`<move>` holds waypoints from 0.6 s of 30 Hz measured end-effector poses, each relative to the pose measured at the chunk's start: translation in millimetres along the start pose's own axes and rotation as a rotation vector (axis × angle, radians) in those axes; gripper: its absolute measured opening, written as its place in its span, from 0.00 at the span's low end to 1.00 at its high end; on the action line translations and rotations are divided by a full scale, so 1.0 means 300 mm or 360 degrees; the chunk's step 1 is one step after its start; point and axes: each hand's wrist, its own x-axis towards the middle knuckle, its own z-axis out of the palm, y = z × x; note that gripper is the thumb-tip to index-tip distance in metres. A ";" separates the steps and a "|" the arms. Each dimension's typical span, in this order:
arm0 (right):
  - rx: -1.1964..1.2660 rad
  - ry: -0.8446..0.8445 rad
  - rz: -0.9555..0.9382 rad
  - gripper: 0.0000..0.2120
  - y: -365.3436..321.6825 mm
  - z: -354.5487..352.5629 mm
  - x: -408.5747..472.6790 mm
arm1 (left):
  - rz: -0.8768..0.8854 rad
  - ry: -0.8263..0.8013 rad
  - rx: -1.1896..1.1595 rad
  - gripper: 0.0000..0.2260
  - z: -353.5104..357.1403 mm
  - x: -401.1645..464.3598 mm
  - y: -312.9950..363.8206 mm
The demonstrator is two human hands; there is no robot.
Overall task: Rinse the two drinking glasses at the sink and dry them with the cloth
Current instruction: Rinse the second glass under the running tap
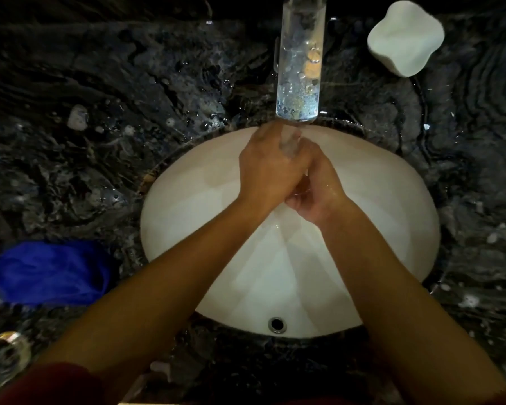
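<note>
Over the white sink (187,229), my left hand (270,168) and my right hand (319,197) are pressed together just below the spout of the faucet (301,62). Both close around a clear drinking glass (289,141), which is mostly hidden; only a wet, translucent part shows between the fingers, with water running over it. A second clear glass (5,356) stands on the dark counter at the lower left, away from both hands. Left of the sink, the blue cloth (47,273) lies crumpled on the counter.
The dark marbled counter (100,112) around the sink is wet and speckled with drops. A white rounded object (405,36) sits at the back right. The overflow hole (277,324) is in the sink's near wall.
</note>
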 end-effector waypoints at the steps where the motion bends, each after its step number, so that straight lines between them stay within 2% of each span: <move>1: -0.0019 -0.0091 0.0044 0.15 -0.006 -0.002 -0.005 | 0.0094 -0.0029 -0.0048 0.13 -0.004 -0.004 -0.012; 2: -0.0013 -0.0178 0.0056 0.16 -0.009 -0.004 -0.009 | 0.0144 -0.0092 -0.0172 0.16 -0.011 -0.013 -0.034; 5: 0.0103 -0.0358 0.0026 0.20 -0.013 -0.007 -0.021 | 0.0015 -0.0324 -0.0635 0.30 -0.030 -0.046 -0.080; 7: 0.0086 -0.0275 0.0016 0.19 -0.011 0.007 -0.028 | -0.0048 -0.0377 -0.0705 0.36 -0.026 -0.049 -0.096; 9: -0.0092 -0.0005 -0.0096 0.19 -0.005 0.025 -0.022 | -0.0186 -0.0350 -0.0687 0.33 -0.009 -0.056 -0.089; 12: -0.0469 0.0354 -0.0407 0.17 0.000 0.063 -0.016 | -0.0502 -0.0127 -0.0881 0.24 0.014 -0.081 -0.066; 15: -0.0986 0.0435 -0.0772 0.16 0.026 0.075 0.006 | -0.0876 -0.0036 -0.1204 0.18 0.015 -0.077 -0.037; 18: -0.1267 0.0329 -0.1050 0.20 0.053 0.074 -0.037 | -0.1182 -0.0264 -0.1586 0.15 -0.006 -0.024 -0.061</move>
